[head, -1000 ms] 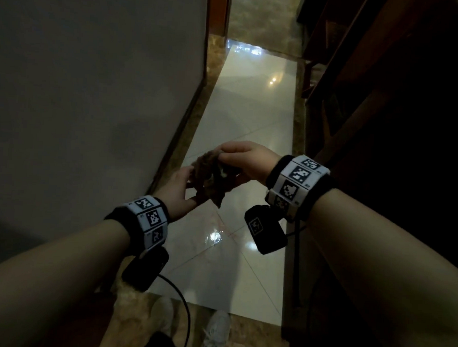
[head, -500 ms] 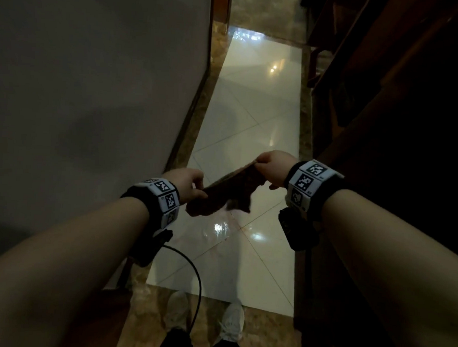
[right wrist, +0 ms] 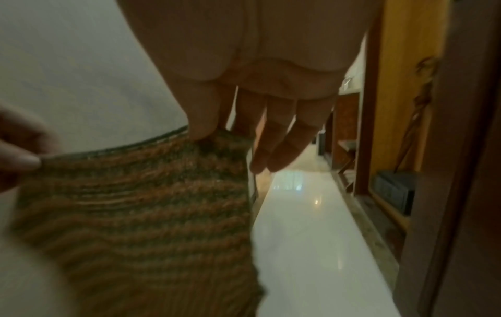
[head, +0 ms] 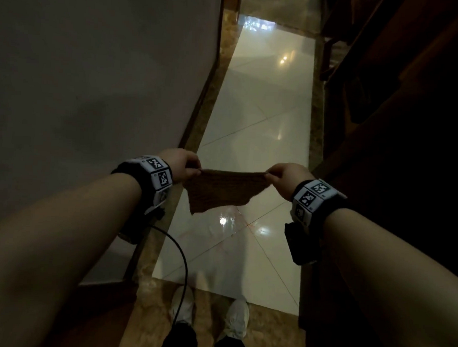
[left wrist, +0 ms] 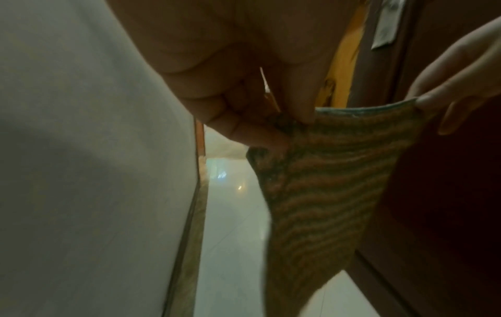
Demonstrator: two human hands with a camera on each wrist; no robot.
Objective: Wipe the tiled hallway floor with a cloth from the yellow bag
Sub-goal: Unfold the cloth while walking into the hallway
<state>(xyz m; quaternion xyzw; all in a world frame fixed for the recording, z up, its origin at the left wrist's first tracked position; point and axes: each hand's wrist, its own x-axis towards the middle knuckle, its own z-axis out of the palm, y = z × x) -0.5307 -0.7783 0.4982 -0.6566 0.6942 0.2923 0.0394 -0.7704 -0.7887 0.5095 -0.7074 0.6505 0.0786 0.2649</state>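
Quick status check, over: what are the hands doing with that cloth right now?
Left hand and right hand each pinch a top corner. Cloth spread flat, hanging above the tiled floor, not touching it. Nothing visible in the way.

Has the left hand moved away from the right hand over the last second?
Yes. The left hand has swung left toward the wall, away from the right hand, pulling the cloth open.

Glossy pale tiled floor (head: 253, 137), brown marbled border (head: 195, 134), 2 white shoes (head: 237, 322) on it
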